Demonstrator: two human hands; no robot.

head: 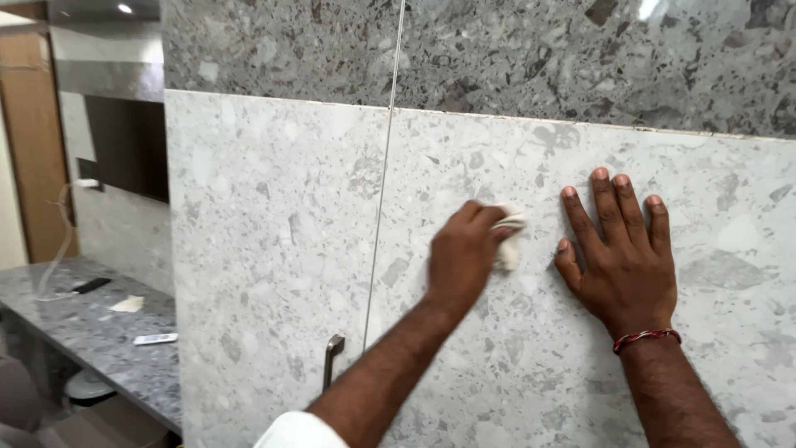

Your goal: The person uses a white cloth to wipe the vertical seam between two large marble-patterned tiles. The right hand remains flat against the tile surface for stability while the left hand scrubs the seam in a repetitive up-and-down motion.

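Left hand [464, 257] is closed around a small crumpled white cloth [509, 239], pressed to the pale speckled stone-pattern panel [274, 249]. Right hand [622, 253] lies open, fingers spread flat on the panel. A metal handle [332, 358] sits lower left.

It looked like a furnished room, perhaps in a hotel or home. Speckled stone-look cabinet doors [274, 249] stood beside a grey counter [83, 319], under a dark wall-mounted screen [124, 149].
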